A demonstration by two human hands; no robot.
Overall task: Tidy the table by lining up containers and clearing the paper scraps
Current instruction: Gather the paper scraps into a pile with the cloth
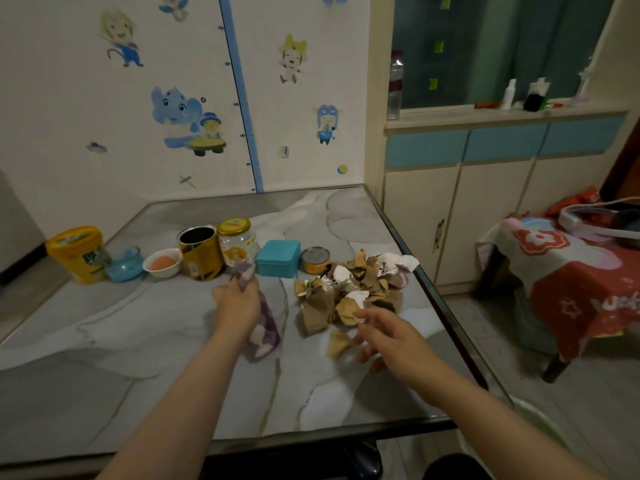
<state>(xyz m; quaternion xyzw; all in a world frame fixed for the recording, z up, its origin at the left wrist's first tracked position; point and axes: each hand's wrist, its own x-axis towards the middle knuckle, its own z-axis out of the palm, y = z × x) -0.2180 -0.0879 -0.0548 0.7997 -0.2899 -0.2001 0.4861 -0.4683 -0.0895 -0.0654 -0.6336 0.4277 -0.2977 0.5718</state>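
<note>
Cans were lined up; scraps (349, 289) step now. Left hand (239, 304) held a cloth (265, 327); right hand (384, 336), fingers loose, w/ nothing inside, prob. grabs next.

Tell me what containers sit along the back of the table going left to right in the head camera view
yellow tub → blue glass bowl → small white bowl → open gold can → yellow-lidded jar → teal tin → short can
</note>
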